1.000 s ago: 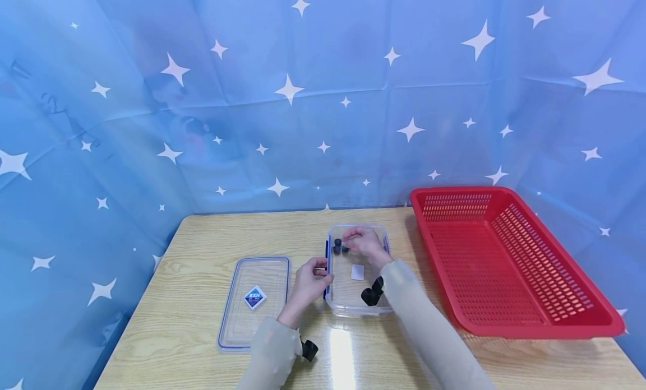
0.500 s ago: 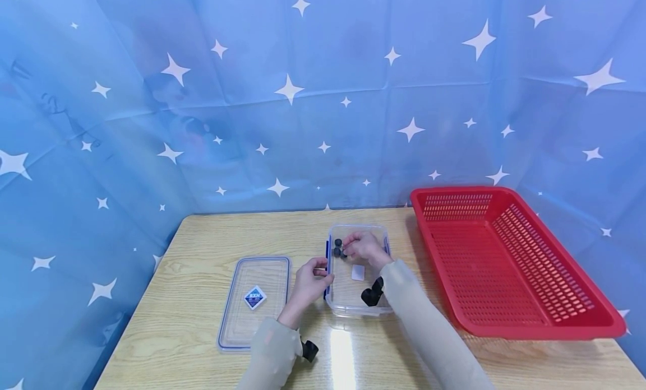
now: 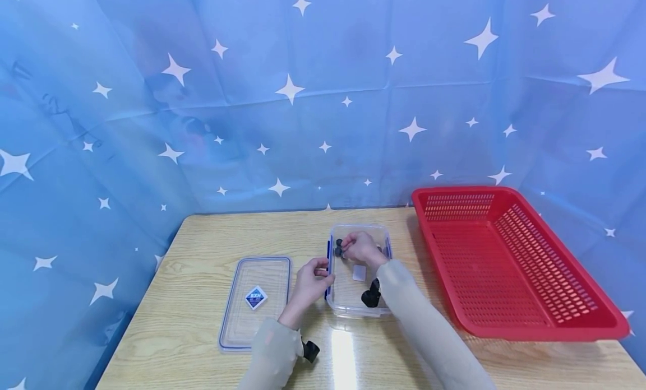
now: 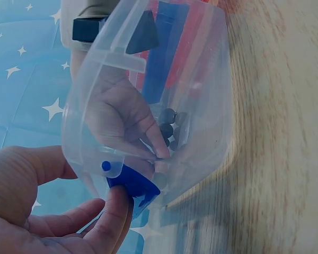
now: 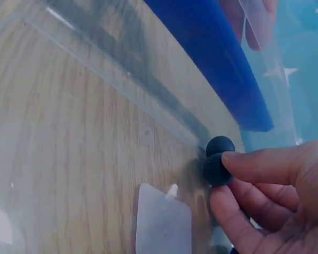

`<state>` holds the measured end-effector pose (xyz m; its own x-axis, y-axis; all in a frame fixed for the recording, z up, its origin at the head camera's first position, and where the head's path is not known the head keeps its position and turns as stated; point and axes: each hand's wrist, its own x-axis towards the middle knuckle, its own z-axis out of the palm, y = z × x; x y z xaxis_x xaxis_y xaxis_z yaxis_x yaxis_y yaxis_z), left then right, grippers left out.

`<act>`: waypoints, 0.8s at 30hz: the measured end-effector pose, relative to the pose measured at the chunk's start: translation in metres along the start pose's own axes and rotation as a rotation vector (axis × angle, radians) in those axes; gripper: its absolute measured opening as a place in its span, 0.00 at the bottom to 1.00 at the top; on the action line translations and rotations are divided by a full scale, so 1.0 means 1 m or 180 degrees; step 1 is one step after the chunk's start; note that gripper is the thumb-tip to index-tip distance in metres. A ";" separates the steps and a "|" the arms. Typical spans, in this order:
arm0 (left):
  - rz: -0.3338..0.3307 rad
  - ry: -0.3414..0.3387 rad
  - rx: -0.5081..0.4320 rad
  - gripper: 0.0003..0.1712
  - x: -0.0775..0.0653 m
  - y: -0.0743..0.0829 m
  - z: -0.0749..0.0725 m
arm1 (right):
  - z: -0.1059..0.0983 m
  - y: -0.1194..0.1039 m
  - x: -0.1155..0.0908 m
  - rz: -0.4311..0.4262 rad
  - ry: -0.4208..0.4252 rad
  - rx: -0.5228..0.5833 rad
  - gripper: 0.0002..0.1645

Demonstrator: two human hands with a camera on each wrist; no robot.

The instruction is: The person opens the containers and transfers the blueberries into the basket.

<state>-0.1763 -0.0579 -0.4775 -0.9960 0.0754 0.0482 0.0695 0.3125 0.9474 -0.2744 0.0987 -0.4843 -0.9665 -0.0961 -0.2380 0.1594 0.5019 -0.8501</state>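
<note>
A clear plastic food container (image 3: pixel 353 310) with blue side clips stands uncovered at the middle of the table. My left hand (image 3: pixel 310 279) grips its left wall, thumb at the rim and fingers on the blue clip (image 4: pixel 135 185). Inside, close to the left wall, my right hand (image 3: pixel 362 247) pinches a dark round berry, which looks like a blueberry (image 5: pixel 217 172), between thumb (image 5: pixel 265 163) and finger. Another blueberry (image 5: pixel 221 144) lies right behind it, and a few more dark berries show beside the fingers. On the container's bottom is a pale square label (image 3: pixel 359 273).
The container's clear lid (image 3: pixel 237 323), with blue edging and a BXH sticker (image 3: pixel 255 297), lies on the table to the left. A large red plastic basket (image 3: pixel 497 272) stands at the right. Behind the table (image 3: pixel 166 328) hangs a blue curtain (image 3: pixel 242 115) with white stars.
My right hand has shifted slightly nearer to me, low inside the container, with its fingertips among the berries. My left hand stays on the container's left wall.
</note>
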 end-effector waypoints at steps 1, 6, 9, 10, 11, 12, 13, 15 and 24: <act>0.0000 0.0000 -0.0004 0.21 0.000 0.000 0.000 | 0.000 0.000 0.000 0.0012 -0.0012 0.0021 0.16; -0.0033 -0.0002 -0.0015 0.22 0.001 -0.001 0.001 | -0.003 -0.001 -0.003 0.0010 -0.0084 0.0148 0.15; -0.0044 -0.0022 -0.0031 0.22 0.001 -0.002 0.001 | -0.005 -0.001 -0.004 0.0040 -0.0105 0.0188 0.15; -0.0041 -0.0026 -0.0029 0.22 0.001 -0.002 0.001 | -0.006 -0.002 -0.004 0.0062 -0.0102 0.0197 0.14; -0.0037 -0.0029 -0.0034 0.22 0.001 -0.002 0.001 | -0.006 -0.002 -0.004 0.0065 -0.0099 0.0212 0.13; -0.0039 -0.0032 -0.0046 0.22 0.001 -0.001 0.001 | -0.007 -0.002 -0.005 0.0048 -0.0089 0.0214 0.13; -0.0039 -0.0029 -0.0055 0.22 0.000 -0.001 0.001 | -0.009 -0.003 -0.006 0.0043 -0.0084 0.0224 0.13; -0.0030 -0.0020 -0.0063 0.22 0.000 0.000 0.001 | -0.011 -0.005 -0.008 0.0025 -0.0079 0.0282 0.12; -0.0052 -0.0019 -0.0074 0.22 0.000 -0.001 0.000 | -0.035 -0.025 -0.012 -0.0302 -0.0033 0.0549 0.14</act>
<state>-0.1761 -0.0580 -0.4789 -0.9966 0.0761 0.0307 0.0517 0.2918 0.9551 -0.2739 0.1178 -0.4436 -0.9768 -0.1454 -0.1570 0.1006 0.3356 -0.9366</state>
